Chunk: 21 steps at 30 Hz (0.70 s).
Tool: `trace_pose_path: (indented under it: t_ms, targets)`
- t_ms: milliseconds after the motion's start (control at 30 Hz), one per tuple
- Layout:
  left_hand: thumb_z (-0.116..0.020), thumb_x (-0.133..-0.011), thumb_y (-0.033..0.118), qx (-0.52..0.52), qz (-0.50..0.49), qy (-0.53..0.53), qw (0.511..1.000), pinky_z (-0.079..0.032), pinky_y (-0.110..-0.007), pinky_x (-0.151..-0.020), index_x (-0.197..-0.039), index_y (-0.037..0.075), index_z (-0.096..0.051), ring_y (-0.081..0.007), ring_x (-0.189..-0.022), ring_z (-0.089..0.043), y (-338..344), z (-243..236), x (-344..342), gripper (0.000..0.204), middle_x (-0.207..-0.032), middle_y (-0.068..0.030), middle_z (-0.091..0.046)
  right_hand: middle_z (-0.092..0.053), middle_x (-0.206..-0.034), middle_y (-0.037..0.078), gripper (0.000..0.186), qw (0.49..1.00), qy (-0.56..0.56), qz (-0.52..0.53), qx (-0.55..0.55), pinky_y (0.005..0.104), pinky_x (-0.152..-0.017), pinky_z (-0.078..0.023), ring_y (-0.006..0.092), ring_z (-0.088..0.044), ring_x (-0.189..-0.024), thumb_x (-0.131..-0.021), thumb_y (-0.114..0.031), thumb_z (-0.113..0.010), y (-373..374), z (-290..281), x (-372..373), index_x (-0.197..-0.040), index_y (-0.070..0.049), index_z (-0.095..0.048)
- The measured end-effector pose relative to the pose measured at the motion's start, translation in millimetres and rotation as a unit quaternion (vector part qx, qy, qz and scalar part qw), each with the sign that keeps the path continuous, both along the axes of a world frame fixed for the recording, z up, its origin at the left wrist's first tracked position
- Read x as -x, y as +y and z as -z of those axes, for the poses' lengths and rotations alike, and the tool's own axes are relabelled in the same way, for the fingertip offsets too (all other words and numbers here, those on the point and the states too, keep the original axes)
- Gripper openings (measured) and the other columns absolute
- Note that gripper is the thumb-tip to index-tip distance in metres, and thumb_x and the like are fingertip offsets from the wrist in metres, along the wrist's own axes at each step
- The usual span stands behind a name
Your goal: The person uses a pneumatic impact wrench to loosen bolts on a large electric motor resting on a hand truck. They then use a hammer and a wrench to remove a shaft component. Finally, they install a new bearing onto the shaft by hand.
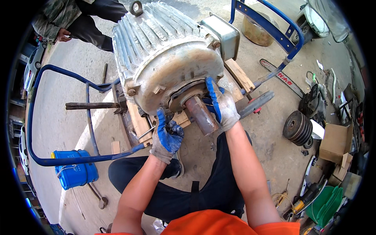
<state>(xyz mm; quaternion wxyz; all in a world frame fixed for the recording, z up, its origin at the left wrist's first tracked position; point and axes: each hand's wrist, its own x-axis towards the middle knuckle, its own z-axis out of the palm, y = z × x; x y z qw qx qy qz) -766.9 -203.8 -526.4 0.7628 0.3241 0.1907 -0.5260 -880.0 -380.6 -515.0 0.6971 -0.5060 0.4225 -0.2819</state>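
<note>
A large silver finned electric motor [156, 43] lies with its shaft [201, 115] pointing toward me. Around the shaft sits a round bearing cover [181, 102], with a dark curved gap along its upper edge. My right hand [224, 105], in a grey and blue glove, grips the cover's right side, its index finger lying along the rim. At the lower left of the cover is my left hand [166, 137], gloved alike. Its index finger points up against the motor's end face and the other fingers curl around something dark that I cannot make out. Beside it a thin metal rod [147, 133] sticks out.
Wooden blocks [139, 121] and a blue tubular frame [51, 161] surround the motor. Left are a blue bucket [80, 168] and a hammer [102, 202]. At right lie a chainsaw [311, 100], a grooved pulley [297, 127] and a cardboard box [335, 143]. A person [84, 23] stands behind.
</note>
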Motion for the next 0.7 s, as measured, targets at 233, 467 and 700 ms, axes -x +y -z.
trace_pose_path:
  t_ms: [233,467,700]
  targets:
    - [-0.07,-0.082,0.046,-0.032,-0.014,-0.01,0.999,-0.043,-0.024,-0.05,-0.068,0.017,-0.051,-0.0093,-0.05,-0.043,-30,-18,17,0.037,-0.054,0.0047,-0.041,-0.064,-0.086,0.002,0.041,0.99,-0.066,-0.018,0.124,0.0249,-0.06,-0.045,0.0079,-0.054,-0.07,-0.088,-0.037,-0.069,-1,3,-3,-0.106,-0.001,-0.066]
    - [-0.066,-0.086,0.048,-0.074,0.02,-0.073,0.994,-0.039,-0.022,-0.048,-0.073,0.017,-0.049,-0.009,-0.05,-0.039,-23,-30,36,0.037,-0.057,0.0053,-0.039,-0.062,-0.107,0.008,0.043,0.991,-0.103,-0.081,0.014,0.0327,-0.072,-0.054,0.0193,-0.064,-0.09,-0.091,-0.016,-0.063,-8,4,17,-0.132,-0.009,-0.052]
    - [-0.064,-0.091,0.037,-0.015,0.081,-0.073,0.994,-0.042,-0.028,-0.059,-0.087,0.016,-0.052,-0.0121,-0.062,-0.045,17,-21,50,0.025,-0.068,0.0027,-0.046,-0.059,-0.104,0.004,0.04,0.989,-0.043,-0.047,-0.136,0.033,-0.077,-0.054,0.0179,-0.063,-0.092,-0.094,-0.036,-0.059,29,-29,60,-0.122,-0.008,-0.056]
